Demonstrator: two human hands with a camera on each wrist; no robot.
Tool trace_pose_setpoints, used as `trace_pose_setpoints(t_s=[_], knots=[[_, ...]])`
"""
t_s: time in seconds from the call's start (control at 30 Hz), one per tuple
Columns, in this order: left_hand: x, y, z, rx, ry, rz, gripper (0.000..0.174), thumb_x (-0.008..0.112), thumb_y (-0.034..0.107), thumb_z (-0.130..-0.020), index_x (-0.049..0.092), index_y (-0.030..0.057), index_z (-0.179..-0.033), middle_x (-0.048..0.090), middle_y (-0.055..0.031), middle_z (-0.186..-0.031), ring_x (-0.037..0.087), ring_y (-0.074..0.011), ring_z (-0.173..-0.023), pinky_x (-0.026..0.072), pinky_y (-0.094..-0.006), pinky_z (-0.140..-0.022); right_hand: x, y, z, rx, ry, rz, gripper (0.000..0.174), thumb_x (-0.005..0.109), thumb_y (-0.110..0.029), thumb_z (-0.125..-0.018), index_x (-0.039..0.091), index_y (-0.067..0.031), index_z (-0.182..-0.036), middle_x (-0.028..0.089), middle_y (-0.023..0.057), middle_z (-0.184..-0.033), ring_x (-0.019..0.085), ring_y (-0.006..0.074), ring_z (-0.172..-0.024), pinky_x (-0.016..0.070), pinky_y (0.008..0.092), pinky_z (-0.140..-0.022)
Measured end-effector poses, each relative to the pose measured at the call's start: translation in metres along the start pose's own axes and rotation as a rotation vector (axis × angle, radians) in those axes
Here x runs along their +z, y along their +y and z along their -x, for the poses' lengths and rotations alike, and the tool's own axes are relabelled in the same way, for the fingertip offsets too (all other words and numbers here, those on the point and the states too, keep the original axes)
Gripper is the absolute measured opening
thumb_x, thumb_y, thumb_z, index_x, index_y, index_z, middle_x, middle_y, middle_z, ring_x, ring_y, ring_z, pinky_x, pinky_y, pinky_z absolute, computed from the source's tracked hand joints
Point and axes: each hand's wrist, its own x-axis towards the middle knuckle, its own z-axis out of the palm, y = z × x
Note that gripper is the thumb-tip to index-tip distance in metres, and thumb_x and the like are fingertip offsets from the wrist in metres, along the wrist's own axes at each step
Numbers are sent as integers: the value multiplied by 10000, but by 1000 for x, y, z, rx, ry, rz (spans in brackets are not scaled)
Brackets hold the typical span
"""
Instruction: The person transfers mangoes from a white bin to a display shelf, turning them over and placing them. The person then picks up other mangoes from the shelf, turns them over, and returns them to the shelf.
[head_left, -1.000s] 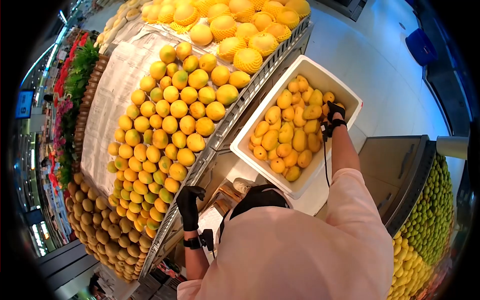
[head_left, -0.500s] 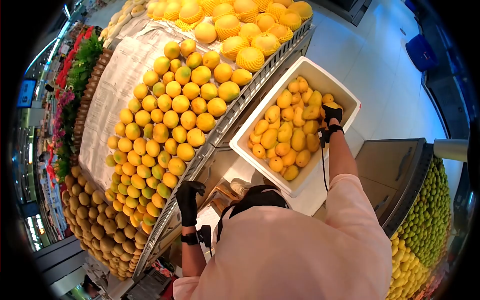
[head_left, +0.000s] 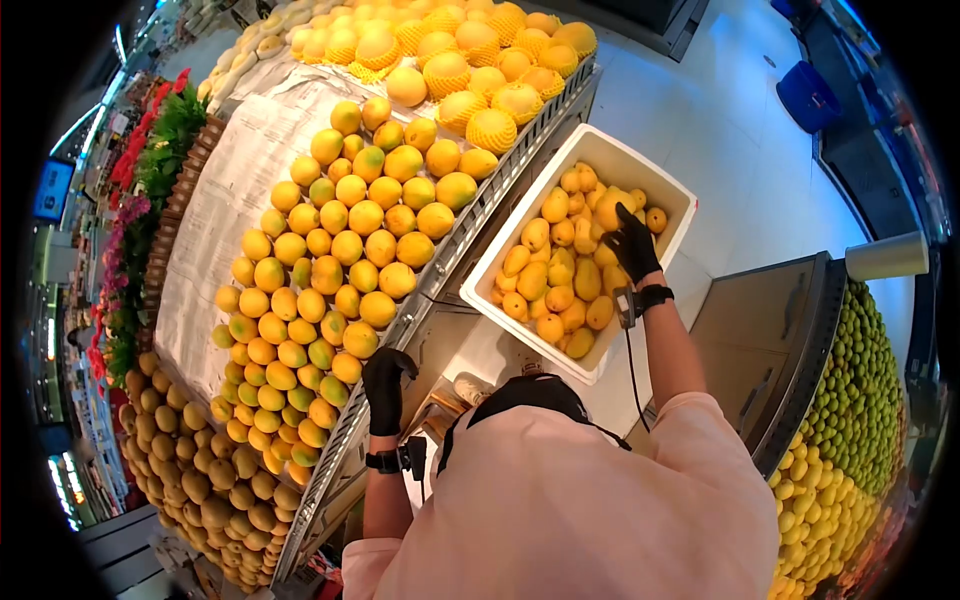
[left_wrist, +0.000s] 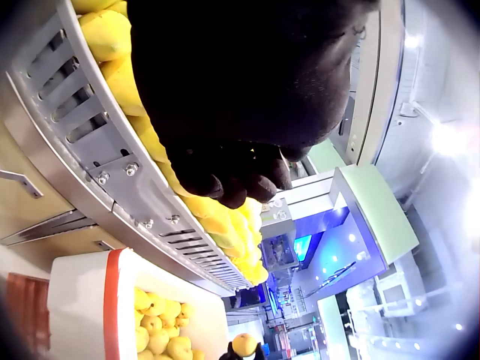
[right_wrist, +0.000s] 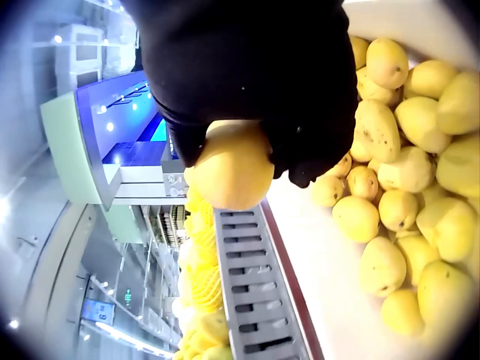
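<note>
My gloved right hand point(head_left: 632, 245) grips a yellow mango point(right_wrist: 232, 169), fingers and thumb around its sides, above the white foam box point(head_left: 640, 172). Inside that box lie many more loose mangoes point(head_left: 560, 270), which the right wrist view shows close up to the right of the hand. At the display's slotted metal rail point(left_wrist: 112, 161), my gloved left hand point(head_left: 386, 392) hangs with loosely curled fingers and nothing in them. Beside it, rows of yellow-green mangoes point(head_left: 330, 275) cover the display shelf.
Net-wrapped yellow fruit point(head_left: 475, 45) sits at the display's far end, and brown round fruit point(head_left: 200, 470) at its near left. A cabinet point(head_left: 750, 340) stands right of the box, beside a stand of green fruit point(head_left: 850, 390). A blue tub point(head_left: 808, 97) is on the floor.
My right hand has risen from the box's right side and moved left over the fruit, now with a mango in its grip. The left hand stays by the rail.
</note>
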Motion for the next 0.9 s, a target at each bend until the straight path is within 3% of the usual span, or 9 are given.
trace_pose_setpoints(t_s=[0.13, 0.23, 0.37, 0.47, 0.53, 0.57, 0.6, 0.7, 0.9], knots=[[-14, 2, -6, 66, -9, -19, 256, 422, 108, -950, 546, -7, -758, 576, -81, -732, 557, -154, -671, 446, -266, -648, 54, 1, 54, 63, -345, -149, 403, 652, -229, -896, 520, -56, -1235, 568, 106, -1178, 575, 262, -1091, 522, 386, -908], [-21, 15, -12, 186, -29, -207, 261, 421, 129, -965, 571, -11, -804, 598, -81, -772, 583, -156, -721, 465, -270, -688, 91, 3, 87, -54, -443, 131, 416, 644, -184, -898, 498, -30, -1255, 565, 107, -1179, 578, 248, -1087, 524, 385, -904], [-20, 24, -14, 124, 1, 71, 155, 495, 89, -952, 596, -14, -896, 617, -65, -837, 597, -145, -767, 481, -270, -747, 126, 19, 113, -233, -612, 371, 401, 648, -136, -886, 499, -4, -1235, 567, 108, -1157, 583, 239, -1070, 529, 387, -895], [-18, 31, -15, 113, -47, 78, 90, 568, 28, -914, 614, -3, -985, 626, -43, -865, 593, -124, -789, 479, -256, -741, 150, 31, 127, -161, -669, 317, 382, 641, -117, -886, 504, 7, -1221, 565, 117, -1157, 587, 239, -1060, 530, 383, -890], [-14, 42, -15, 113, -142, 48, 120, 599, 10, -894, 616, 9, -1013, 630, -30, -879, 591, -110, -810, 482, -246, -747, 172, 38, 139, 130, -631, -12, 389, 640, -121, -886, 500, 15, -1223, 567, 119, -1153, 592, 237, -1051, 530, 374, -890], [-5, 48, -15, 147, -86, -8, 116, 605, 21, -899, 618, 22, -1015, 613, -10, -871, 559, -88, -759, 473, -228, -707, 180, 39, 145, -19, -715, 218, 413, 644, -129, -884, 494, 24, -1236, 571, 121, -1155, 595, 231, -1048, 525, 357, -894], [-1, 52, -16, 176, -75, -86, 160, 624, 31, -892, 620, 33, -1052, 612, -3, -873, 552, -83, -747, 472, -224, -699, 189, 39, 151, -188, -773, 437, 437, 647, -137, -881, 488, 34, -1250, 575, 123, -1157, 599, 224, -1045, 520, 341, -897], [8, 66, -18, 244, -88, -179, 357, 719, 109, -832, 588, 50, -1158, 614, -25, -980, 535, -91, -755, 469, -230, -687, 236, 36, 183, 35, -662, 338, 521, 686, -184, -860, 480, 49, -1277, 594, 118, -1158, 599, 185, -1029, 504, 297, -888], [13, 75, -13, 356, 109, -547, 654, 829, 238, -719, 518, 48, -1261, 602, -96, -1117, 536, -133, -781, 473, -266, -692, 278, 61, 204, -208, -716, 627, 529, 696, -245, -857, 504, 26, -1270, 618, 89, -1130, 593, 155, -1003, 485, 286, -876]])
